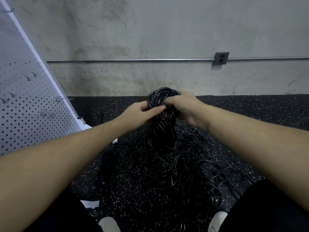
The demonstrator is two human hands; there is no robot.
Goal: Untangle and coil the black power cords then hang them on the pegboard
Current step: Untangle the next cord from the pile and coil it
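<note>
The single head-worn camera is looking forward and down from close behind the person's outstretched forearms, facing the concrete wall (167, 30) and taking in the speckled floor (250, 108) below.

No readable text, labels or numbers anywhere (wall, pegboard, cords all unmarked)
</note>
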